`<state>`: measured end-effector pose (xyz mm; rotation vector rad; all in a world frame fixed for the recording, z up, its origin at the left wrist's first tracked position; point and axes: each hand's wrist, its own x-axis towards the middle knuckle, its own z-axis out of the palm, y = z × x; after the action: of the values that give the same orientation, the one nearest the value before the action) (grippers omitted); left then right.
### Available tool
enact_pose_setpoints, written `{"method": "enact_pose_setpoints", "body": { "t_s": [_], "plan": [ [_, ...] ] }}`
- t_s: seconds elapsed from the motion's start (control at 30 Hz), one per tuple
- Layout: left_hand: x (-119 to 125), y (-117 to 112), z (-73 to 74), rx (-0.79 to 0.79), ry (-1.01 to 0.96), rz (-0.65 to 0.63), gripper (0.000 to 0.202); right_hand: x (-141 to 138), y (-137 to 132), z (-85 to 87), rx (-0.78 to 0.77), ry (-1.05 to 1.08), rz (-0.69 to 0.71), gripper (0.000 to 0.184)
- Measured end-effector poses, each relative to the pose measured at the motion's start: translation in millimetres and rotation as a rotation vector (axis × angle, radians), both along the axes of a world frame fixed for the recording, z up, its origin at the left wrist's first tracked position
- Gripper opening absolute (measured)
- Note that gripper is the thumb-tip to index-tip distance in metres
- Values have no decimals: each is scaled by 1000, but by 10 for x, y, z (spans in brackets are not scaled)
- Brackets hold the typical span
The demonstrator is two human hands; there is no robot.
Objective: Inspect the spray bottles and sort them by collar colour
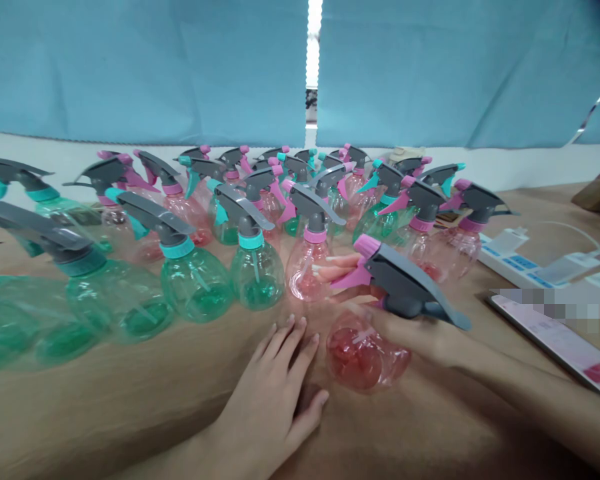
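My right hand (405, 333) is wrapped round the neck of a pink spray bottle (360, 357), just below its grey and pink trigger head. The bottle is tilted, its nozzle pointing to the upper left, and its clear pink body hangs beneath my wrist. Some fingers are hidden behind the head. Flat on the table, fingers stretched out, lies my left hand (275, 387), left of the held bottle and not touching it. Just beyond my fingertips stand a pink spray bottle (307, 270) and a green spray bottle (257, 273) with a turquoise collar.
Rows of green and pink spray bottles (195, 280) fill the back and left of the brown table (180, 413). To the right are a white power strip (515, 257) with plugs and cables, and a phone (555, 340). A blue curtain (130, 73) hangs behind.
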<state>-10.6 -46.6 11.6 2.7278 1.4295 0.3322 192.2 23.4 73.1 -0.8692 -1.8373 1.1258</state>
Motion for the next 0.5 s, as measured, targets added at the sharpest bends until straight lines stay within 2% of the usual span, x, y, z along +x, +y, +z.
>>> {"method": "enact_pose_setpoints", "body": {
  "t_s": [0.17, 0.33, 0.5],
  "plan": [
    [9, 7, 3, -14, 34, -2, 55, 60, 23, -88, 42, -34, -22, 11],
    [2, 6, -11, -5, 38, 3, 54, 81, 44, -160, 59, -15, 2, 14],
    [4, 5, -2, -4, 30, 4, 55, 58, 49, -133, 96, -47, -25, 12]
  ]
}}
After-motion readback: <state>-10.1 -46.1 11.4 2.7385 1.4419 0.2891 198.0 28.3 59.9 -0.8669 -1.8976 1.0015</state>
